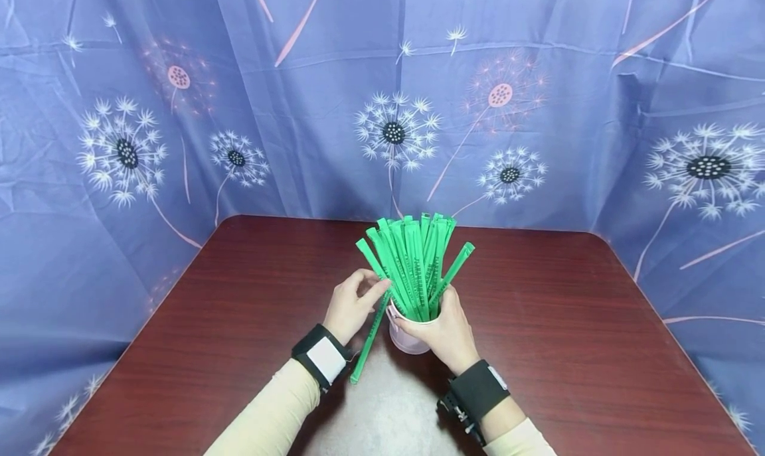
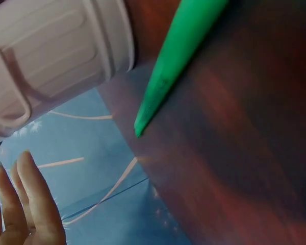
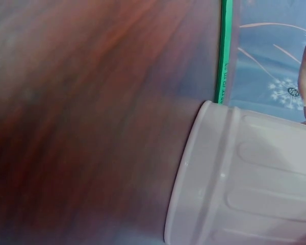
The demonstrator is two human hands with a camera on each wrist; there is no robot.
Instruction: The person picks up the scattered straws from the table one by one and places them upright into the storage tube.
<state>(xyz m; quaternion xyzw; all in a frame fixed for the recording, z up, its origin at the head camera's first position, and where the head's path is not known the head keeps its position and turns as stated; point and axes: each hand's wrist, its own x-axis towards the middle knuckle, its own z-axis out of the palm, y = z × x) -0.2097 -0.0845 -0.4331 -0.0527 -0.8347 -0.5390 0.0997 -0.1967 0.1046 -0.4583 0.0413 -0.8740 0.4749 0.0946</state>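
A pale pink ribbed cup (image 1: 408, 342) stands on the table, packed with several long green wrapped straws (image 1: 412, 263) bearing dark lettering. From the right, my right hand (image 1: 451, 330) grips the cup, thumb along the near rim. My left hand (image 1: 351, 304) is at the cup's left side, thumb and finger pinching one green wrapped straw (image 1: 370, 343) near its upper end. This straw slants down outside the cup toward me. The left wrist view shows the cup (image 2: 51, 56) beside the straw (image 2: 171, 61); in the right wrist view the straw (image 3: 225, 51) passes behind the cup (image 3: 265, 173).
A dark red-brown wooden table (image 1: 257, 270) with rounded far corners bears the cup. Blue curtain cloth (image 1: 323, 111) with dandelion prints surrounds it at the back and both sides. Both wrists wear black straps, the left one (image 1: 323, 356) with a white patch.
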